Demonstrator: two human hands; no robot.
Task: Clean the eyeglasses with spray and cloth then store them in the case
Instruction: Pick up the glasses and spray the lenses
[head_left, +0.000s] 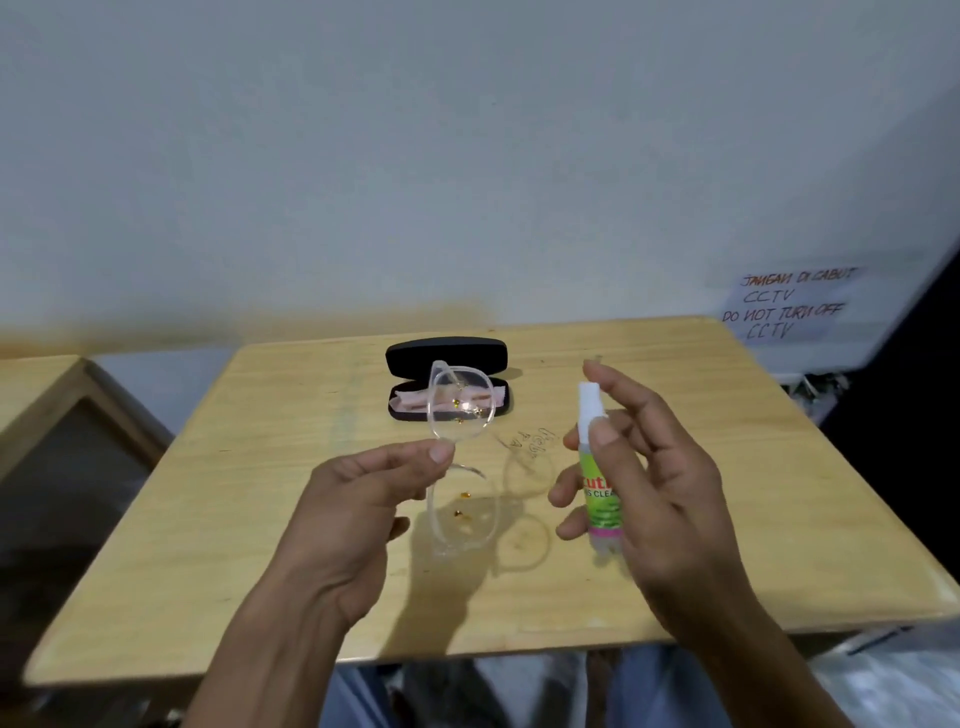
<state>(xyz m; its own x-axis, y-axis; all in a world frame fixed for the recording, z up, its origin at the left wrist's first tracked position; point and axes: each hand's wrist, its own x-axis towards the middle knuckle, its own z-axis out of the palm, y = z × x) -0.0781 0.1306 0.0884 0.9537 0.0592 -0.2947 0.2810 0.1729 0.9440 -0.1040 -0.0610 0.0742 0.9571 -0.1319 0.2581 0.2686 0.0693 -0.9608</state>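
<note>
My left hand (358, 499) pinches clear-framed eyeglasses (460, 415) at the bridge and holds them upright above the table, one lens over the other. My right hand (639, 467) grips a small spray bottle (597, 467) with a green label and white nozzle, index finger raised above the nozzle, which points left toward the glasses. Behind them a black glasses case (447, 356) lies open with a pink cloth (410, 400) inside.
The wooden table (234, 519) stands against a pale wall. Pen scribbles mark the tabletop near the middle. A paper note (789, 304) about CCTV hangs on the wall at the right. Another wooden piece of furniture (47, 379) stands to the left.
</note>
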